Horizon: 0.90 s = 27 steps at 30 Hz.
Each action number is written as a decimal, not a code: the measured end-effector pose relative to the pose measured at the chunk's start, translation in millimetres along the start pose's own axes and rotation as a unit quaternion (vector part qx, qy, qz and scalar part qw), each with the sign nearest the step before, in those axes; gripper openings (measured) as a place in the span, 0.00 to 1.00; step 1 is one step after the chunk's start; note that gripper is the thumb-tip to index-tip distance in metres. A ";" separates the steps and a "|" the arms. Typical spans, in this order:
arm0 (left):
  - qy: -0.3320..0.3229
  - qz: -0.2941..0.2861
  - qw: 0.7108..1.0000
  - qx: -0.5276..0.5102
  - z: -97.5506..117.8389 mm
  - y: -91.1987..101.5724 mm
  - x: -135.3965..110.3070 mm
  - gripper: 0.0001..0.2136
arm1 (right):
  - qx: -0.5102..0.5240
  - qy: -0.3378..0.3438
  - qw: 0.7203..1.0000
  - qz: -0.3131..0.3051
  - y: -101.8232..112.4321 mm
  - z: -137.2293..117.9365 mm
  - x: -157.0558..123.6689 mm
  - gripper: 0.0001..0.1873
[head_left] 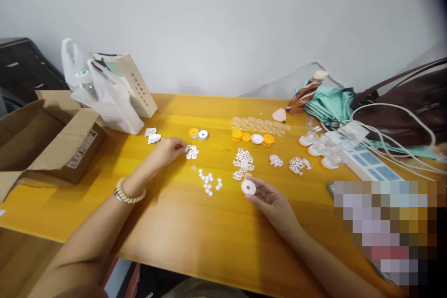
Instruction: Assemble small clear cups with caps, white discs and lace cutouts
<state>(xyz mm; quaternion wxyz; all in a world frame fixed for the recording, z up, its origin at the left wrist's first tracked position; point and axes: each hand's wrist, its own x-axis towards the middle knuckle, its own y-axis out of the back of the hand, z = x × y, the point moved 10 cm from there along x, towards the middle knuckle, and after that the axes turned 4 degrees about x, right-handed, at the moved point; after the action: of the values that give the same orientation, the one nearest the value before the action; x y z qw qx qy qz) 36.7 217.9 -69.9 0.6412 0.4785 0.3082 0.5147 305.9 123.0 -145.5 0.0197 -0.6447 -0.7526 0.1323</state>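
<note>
My right hand (pixel 274 202) grips a white disc (pixel 245 188) by its rim, between thumb and fingers; a reddish-brown spot shows at its centre. Over on the left, my left hand (pixel 170 148) has its fingertips pinched on a small white round part at the edge of a cluster of white ring-like parts (pixel 192 152). Small white caps (pixel 206 179) lie scattered between my hands. Beyond the right hand are white openwork gear-like pieces (pixel 243 163). A yellow disc (pixel 192 132) and a white disc (pixel 203 135) lie past my left fingers.
Yellow and white reels (pixel 257 139) stand before rows of clear cups (pixel 256 126). At right are clear-topped pieces (pixel 316 148), a power strip (pixel 373 163), cables, a bottle (pixel 304 95) and a dark bag (pixel 408 98). An open carton (pixel 82 144) and plastic bag (pixel 117 107) occupy the left.
</note>
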 end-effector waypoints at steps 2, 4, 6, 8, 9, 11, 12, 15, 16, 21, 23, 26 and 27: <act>-0.002 0.052 0.999 -0.008 18.9 14.9 -7.4 0.07 | -0.004 0.024 0.999 0.028 5.8 -8.2 -0.6 0.19; -0.060 0.071 0.995 -0.047 57.9 15.7 -18.4 0.06 | -0.013 0.052 0.997 0.058 12.1 -16.9 -1.9 0.18; -0.149 0.011 0.987 -0.057 107.8 -9.4 -30.7 0.07 | -0.025 0.075 0.994 0.078 16.2 -23.5 -3.3 0.17; -0.217 -0.032 0.976 -0.006 149.2 -40.0 -41.9 0.06 | -0.045 0.091 0.991 0.083 17.6 -27.1 -4.1 0.16; -0.242 -0.042 0.969 0.017 164.6 -53.1 -45.6 0.07 | -0.058 0.099 0.990 0.083 18.0 -28.4 -4.4 0.15; -0.272 -0.058 0.959 0.056 183.8 -74.5 -48.2 0.07 | -0.088 0.117 0.986 0.082 19.1 -31.0 -5.0 0.15; -0.278 -0.060 0.956 0.070 188.5 -81.2 -47.3 0.07 | -0.105 0.127 0.983 0.082 19.7 -32.4 -5.3 0.15; -0.278 -0.051 0.955 0.084 190.8 -87.4 -41.7 0.07 | -0.175 0.139 0.972 0.068 18.4 -33.7 -4.9 0.17; -0.277 -0.046 0.957 0.079 189.6 -86.6 -40.3 0.07 | -0.203 0.137 0.968 0.061 16.8 -33.3 -4.5 0.17; -0.250 -0.031 0.968 -0.002 175.9 -73.5 -45.3 0.08 | -0.304 0.152 0.940 0.029 3.7 -34.7 -6.0 0.18; -0.237 -0.010 0.971 -0.035 167.5 -63.2 -52.6 0.09 | -0.317 0.170 0.933 0.009 -3.8 -35.2 -7.6 0.17; -0.241 0.023 0.969 -0.045 158.2 -51.1 -67.6 0.09 | -0.338 0.199 0.920 -0.011 -12.3 -35.4 -9.1 0.16; -0.250 0.031 0.967 -0.039 157.1 -49.5 -72.6 0.10 | -0.348 0.207 0.914 -0.012 -13.9 -35.5 -9.2 0.16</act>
<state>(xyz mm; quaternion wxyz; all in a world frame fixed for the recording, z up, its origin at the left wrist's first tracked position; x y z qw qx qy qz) 173.9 101.5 -67.7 0.6998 0.5757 0.1024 0.4103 301.2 118.4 -106.8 -0.0493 -0.6145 -0.7379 -0.2745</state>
